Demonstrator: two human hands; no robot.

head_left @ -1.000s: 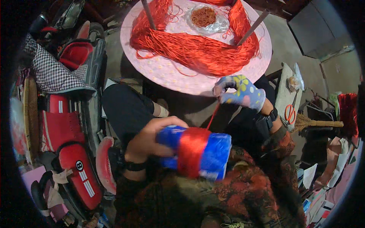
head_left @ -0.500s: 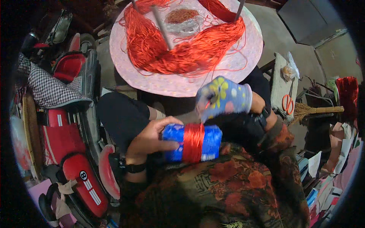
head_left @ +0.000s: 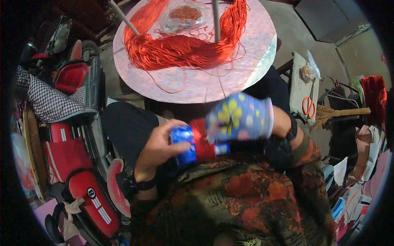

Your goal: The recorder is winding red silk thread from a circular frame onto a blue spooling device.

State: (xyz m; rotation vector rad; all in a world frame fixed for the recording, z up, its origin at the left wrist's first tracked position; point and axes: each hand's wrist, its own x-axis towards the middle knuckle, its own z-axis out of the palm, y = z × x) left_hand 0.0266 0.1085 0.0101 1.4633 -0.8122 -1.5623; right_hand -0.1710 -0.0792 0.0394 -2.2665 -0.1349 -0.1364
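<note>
My bare left hand (head_left: 158,143) grips the left end of a shiny blue package (head_left: 183,153). Red cord (head_left: 200,145) is wound in a wide band around the package's middle. My right hand (head_left: 241,117), in a blue floral glove, is closed in front of the package's right part and hides some of it. Its fingertips are blurred; the cord appears to run through them. A large skein of red cord (head_left: 180,51) is stretched around upright rods (head_left: 216,22) on a round pink table (head_left: 143,84), with loose strands trailing over the near side.
A clear bag of brownish-red strands (head_left: 184,14) lies inside the skein. Orange-handled scissors (head_left: 308,107) rest on a narrow bench (head_left: 298,80) at the right, near a straw broom (head_left: 342,112). A red ride-on vehicle (head_left: 92,201) stands on the left; papers (head_left: 361,172) are piled lower right.
My right hand has come down over the package's right part. The skein and its rods have shifted left and turned on the table. My left hand keeps its grip.
</note>
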